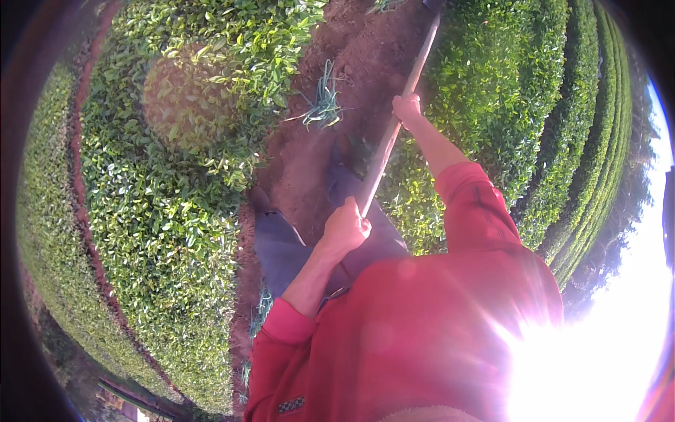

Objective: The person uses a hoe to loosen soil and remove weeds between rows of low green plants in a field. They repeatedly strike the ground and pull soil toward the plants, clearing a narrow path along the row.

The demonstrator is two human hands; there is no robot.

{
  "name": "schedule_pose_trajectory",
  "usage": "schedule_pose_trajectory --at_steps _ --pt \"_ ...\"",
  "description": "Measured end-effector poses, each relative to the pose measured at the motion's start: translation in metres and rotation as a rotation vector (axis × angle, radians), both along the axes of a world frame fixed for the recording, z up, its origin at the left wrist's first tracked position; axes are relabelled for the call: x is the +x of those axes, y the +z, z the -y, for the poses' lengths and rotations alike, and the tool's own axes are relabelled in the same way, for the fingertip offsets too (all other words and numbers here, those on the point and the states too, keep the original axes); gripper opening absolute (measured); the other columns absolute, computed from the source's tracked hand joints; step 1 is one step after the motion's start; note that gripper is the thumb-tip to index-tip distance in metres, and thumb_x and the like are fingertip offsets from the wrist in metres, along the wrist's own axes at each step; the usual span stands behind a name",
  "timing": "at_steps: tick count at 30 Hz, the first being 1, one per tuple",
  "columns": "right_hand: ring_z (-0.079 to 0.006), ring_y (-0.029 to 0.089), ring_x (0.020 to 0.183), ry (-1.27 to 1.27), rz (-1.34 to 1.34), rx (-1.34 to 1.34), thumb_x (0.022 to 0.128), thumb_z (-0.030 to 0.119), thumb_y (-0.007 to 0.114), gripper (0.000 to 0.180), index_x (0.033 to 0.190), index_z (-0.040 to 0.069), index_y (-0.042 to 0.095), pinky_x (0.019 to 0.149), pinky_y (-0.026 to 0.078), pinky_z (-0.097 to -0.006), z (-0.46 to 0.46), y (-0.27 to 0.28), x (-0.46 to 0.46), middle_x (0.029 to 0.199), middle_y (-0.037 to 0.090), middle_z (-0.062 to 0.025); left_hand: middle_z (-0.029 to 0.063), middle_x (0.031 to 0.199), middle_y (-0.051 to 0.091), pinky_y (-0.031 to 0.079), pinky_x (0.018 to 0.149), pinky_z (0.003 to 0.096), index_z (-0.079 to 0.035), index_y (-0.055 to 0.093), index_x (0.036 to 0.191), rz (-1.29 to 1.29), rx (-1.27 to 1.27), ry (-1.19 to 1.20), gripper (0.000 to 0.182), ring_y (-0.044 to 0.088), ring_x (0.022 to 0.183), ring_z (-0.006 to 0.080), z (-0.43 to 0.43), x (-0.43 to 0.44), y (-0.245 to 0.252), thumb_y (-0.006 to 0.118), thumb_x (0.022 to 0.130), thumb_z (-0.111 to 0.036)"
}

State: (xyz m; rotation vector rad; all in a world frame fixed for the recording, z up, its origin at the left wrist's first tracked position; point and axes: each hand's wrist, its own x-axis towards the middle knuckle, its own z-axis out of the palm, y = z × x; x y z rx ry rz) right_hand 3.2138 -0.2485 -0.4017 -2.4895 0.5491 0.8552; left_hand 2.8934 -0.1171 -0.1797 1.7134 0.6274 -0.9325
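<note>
My left hand (345, 228) is wrapped around the near end of a long wooden tool handle (389, 138), in front of my thighs. Farther along the shaft, my right hand (407, 109) grips it with the arm stretched forward. The handle slants up and to the right over a strip of bare soil (295, 174). At its far end a dark blade (433, 5), perhaps a hoe's, is mostly cut off by the top of the picture. A clump of green onion-like plants (322, 103) grows from the soil left of the shaft.
Dense clipped hedge rows, apparently tea bushes, border the soil strip on the left (174, 174) and right (485, 89). More onion-like plants (262, 308) stand beside my leg, and another clump (387, 5) is at the top. Strong sun glare whitens the lower right.
</note>
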Motion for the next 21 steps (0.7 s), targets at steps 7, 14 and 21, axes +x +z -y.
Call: schedule_pose_trajectory --at_steps 7,14,21 --pt "-0.0334 0.069 0.071 -0.055 -0.201 -0.181 0.084 0.021 0.061 0.056 0.126 -0.010 0.041 0.054 0.055 -0.0438 0.007 -0.029 -0.223 0.097 0.065 -0.0251 0.0276 0.080 0.067 0.052 0.069 0.0551 -0.001 0.051 0.106 -0.369 -0.014 -0.202 0.035 0.067 0.078 0.0487 -0.112 -0.259 0.144 0.069 0.085 -0.023" --pt "-0.0308 0.068 0.076 -0.290 -0.388 0.065 0.092 0.022 0.057 0.041 0.117 -0.008 0.043 0.063 0.055 -0.0432 -0.036 -0.049 -0.440 0.094 0.065 -0.0218 0.0193 0.074 0.067 0.053 0.058 0.0468 -0.005 0.057 0.104 -0.177 0.093 -0.121 0.032 0.067 0.065 0.0384 -0.202 -0.450 0.198 0.073 0.077 -0.014" --pt "-0.0236 0.066 0.064 -0.339 -0.322 0.374 0.092 0.011 0.061 0.035 0.116 -0.005 0.041 0.054 0.055 -0.0397 -0.102 0.026 -0.481 0.080 0.062 -0.0138 0.0133 0.068 0.066 0.052 0.054 0.0408 -0.006 0.059 0.095 -0.213 0.288 -0.137 0.023 0.066 0.058 0.0313 -0.223 -0.528 0.227 0.073 0.077 -0.012"
